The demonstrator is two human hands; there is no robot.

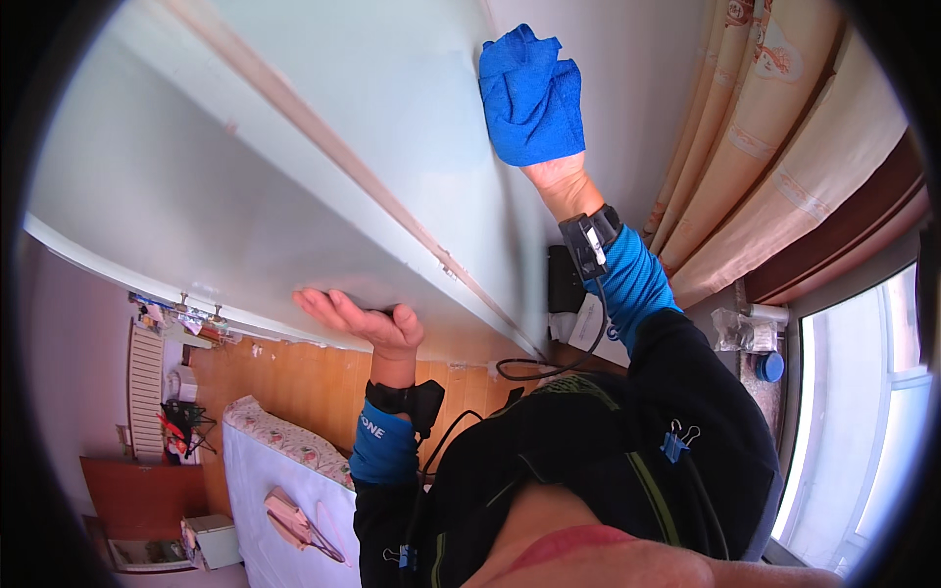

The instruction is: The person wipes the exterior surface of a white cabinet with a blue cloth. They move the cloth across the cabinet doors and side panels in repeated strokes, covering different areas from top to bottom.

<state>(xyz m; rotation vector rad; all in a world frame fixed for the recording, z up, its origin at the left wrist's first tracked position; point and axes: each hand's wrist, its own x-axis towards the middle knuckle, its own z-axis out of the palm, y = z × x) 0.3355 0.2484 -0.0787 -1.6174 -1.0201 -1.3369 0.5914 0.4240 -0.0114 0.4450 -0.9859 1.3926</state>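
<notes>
A blue cloth (531,103) is spread over my right hand (556,173), which reaches up and away from me. Only the heel of that hand and the wrist show; the fingers are hidden under the fabric. The cloth lies against the pale, smooth panel (412,125) of what looks like a tall wardrobe, near its right edge. Lower and to the left, my left hand (367,320) holds nothing. Its fingers are apart and the palm is turned upward, beside the glossy front panel (220,213); whether it touches the surface cannot be told.
Patterned curtains (764,140) hang at the right, above a window (853,411) and a sill with a blue-lidded container (769,366). A bed (294,470) bearing a pink pouch (288,518) stands lower left on the wooden floor (294,375). A cable (599,323) hangs from my right wrist.
</notes>
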